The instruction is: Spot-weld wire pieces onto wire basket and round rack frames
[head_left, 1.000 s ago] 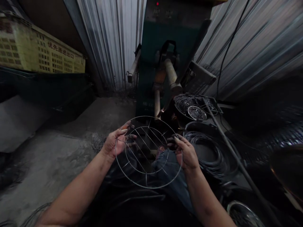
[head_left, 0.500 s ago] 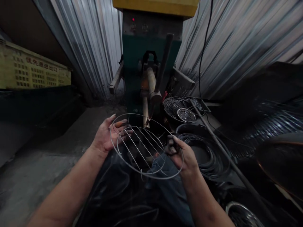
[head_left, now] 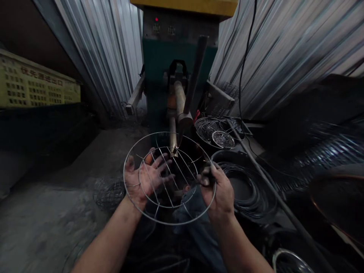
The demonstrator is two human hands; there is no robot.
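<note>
A round wire rack (head_left: 170, 206) is held out in front of me: a large outer ring, a smaller inner ring and several parallel bars. My right hand (head_left: 217, 185) pinches the outer ring at its right side. Beneath the left part of the rack lies my left hand (head_left: 149, 176), palm up with fingers spread, seen through the wires; whether it touches them I cannot tell. An orange band wraps one of its fingers. Just beyond, the rod-like electrodes (head_left: 174, 140) of a green machine (head_left: 157, 53) reach toward the rack, overlapping its far side in view.
Right of the machine stands a container of wire rings (head_left: 209, 131) with a small round wire piece (head_left: 223, 139). Nearer are coiled wires (head_left: 250, 185). A yellow crate (head_left: 40, 85) sits at left, and a wire bundle (head_left: 109, 195) lies on the floor. A black cable (head_left: 243, 72) hangs at right.
My left hand has moved right, from the rack's left edge to underneath it, and its fingers have spread. The rack has shifted slightly left and turned, still in my right hand.
</note>
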